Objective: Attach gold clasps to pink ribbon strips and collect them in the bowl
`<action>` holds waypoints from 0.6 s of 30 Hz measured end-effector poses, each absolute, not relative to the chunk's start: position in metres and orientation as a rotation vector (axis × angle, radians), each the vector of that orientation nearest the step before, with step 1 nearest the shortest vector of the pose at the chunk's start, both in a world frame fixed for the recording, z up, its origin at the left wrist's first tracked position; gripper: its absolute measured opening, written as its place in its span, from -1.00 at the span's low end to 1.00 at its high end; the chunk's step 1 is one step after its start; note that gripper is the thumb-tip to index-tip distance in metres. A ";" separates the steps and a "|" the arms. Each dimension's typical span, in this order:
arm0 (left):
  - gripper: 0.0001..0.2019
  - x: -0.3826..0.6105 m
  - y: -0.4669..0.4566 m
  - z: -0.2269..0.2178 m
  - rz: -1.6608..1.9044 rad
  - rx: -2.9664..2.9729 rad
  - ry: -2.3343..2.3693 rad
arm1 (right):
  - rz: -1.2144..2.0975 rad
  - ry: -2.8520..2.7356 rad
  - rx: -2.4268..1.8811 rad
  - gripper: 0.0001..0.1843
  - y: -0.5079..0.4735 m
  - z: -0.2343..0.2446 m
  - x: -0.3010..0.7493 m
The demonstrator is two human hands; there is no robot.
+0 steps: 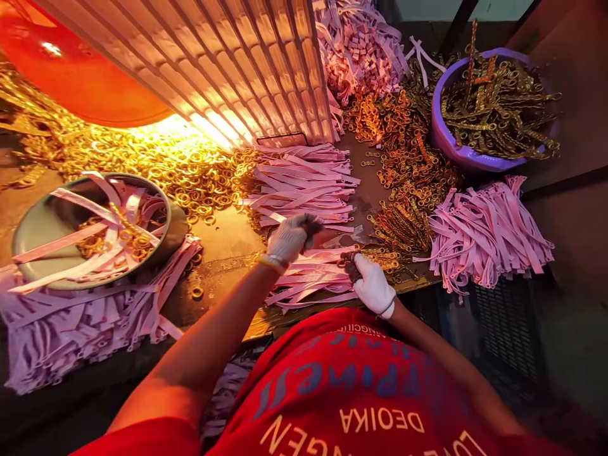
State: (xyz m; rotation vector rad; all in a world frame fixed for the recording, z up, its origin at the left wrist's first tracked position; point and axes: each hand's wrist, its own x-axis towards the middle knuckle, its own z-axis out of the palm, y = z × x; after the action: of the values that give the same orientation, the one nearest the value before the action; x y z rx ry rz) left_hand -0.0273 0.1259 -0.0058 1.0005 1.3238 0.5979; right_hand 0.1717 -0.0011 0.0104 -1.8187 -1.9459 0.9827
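My left hand, in a whitish glove with dark fingertips, is over the middle of the bench with its fingers curled together. Beneath and beyond it lie flat pink straps in a stacked row. My right hand, gloved the same way, has its fingers closed by the right ends of a nearer bundle of pink straps. What either hand pinches, if anything, is too small to make out. Just right of the hands lie gold-coloured chain pieces in a fan.
A heap of gold rings spreads under a ribbed panel at the left. A round bowl holds straps and rings. On the right stand a purple basin of chain pieces and another strap pile.
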 end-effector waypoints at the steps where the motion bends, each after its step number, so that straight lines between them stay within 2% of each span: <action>1: -0.67 -0.032 0.106 0.000 0.607 0.920 1.280 | 0.980 -1.961 -1.783 -0.71 0.002 0.012 0.169; 5: -0.64 -0.037 0.047 0.024 0.608 0.806 1.190 | 0.963 -2.147 -1.743 -0.74 0.010 0.026 0.155; 10: -0.63 -0.029 0.021 0.038 0.552 0.903 1.213 | 0.774 -2.478 -1.904 -0.75 0.002 0.045 0.143; 14: -0.62 -0.029 0.015 0.036 0.414 1.005 1.174 | 0.685 -2.663 -1.903 -0.73 -0.011 0.049 0.140; 18: -0.71 -0.029 0.003 0.018 0.402 1.147 1.128 | 0.713 -2.677 -1.916 -0.73 -0.019 0.044 0.141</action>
State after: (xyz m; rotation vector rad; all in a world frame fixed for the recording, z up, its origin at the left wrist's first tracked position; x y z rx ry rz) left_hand -0.0291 0.0025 0.0184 1.1471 1.1281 0.4023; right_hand 0.1411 -0.0190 0.0435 -1.9157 -2.6767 0.7132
